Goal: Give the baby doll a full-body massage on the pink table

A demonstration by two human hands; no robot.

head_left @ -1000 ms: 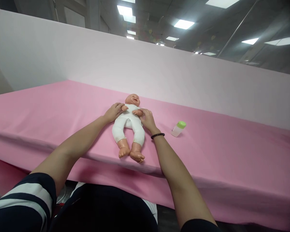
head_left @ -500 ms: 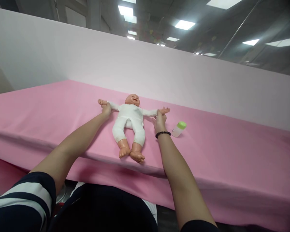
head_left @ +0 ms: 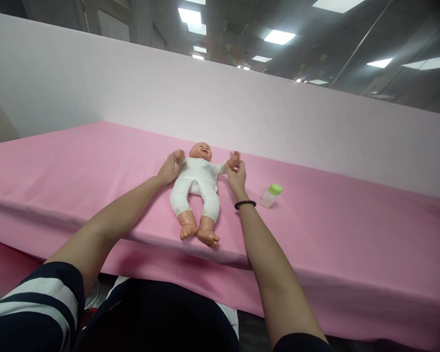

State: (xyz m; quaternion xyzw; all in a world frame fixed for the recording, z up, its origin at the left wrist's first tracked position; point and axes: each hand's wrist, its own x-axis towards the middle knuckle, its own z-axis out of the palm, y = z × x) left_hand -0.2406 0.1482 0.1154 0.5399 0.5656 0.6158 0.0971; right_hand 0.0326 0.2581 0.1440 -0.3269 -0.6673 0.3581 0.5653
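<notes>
A baby doll (head_left: 199,172) with a white cloth body lies on its back on the pink-covered table, its feet toward me. My left hand (head_left: 171,167) is closed around the doll's arm on the left, close beside its head; that doll hand is mostly hidden by my fingers. On the other side my right hand (head_left: 237,176) grips the doll's other forearm, with the small doll hand (head_left: 234,157) sticking up above my fingers. Both doll arms are bent inward and raised a little.
A small clear bottle with a green cap (head_left: 275,189) stands tilted-looking to the right of my right hand. The pink sheet (head_left: 333,234) covers the table and hangs over its front edge. Behind it rises a white wall (head_left: 220,102) with glass above.
Both my hands have moved inward with the doll's arms, from stretched out sideways to close by its shoulders. The doll's body and the bottle have stayed in place.
</notes>
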